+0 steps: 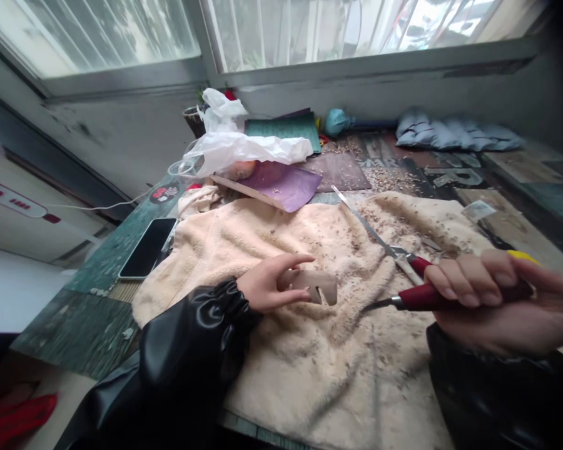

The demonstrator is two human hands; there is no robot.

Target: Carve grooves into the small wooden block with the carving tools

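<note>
My left hand is closed around a small wooden block with a notch cut into its near edge, thumb and fingers on either side. It rests low over a beige towel. At the right, my right hand grips the dark red handle of a carving knife. Its thin dark blade points left toward the block and stands apart from it. Just beyond that hand, a second red-handled tool lies on the towel, partly hidden. A long narrow metal tool lies beside it.
Wood chips litter the towel and tabletop. A phone lies at the left. Behind the towel are purple sheets, a white plastic bag, a green mat and a grey-blue padded bundle below the window.
</note>
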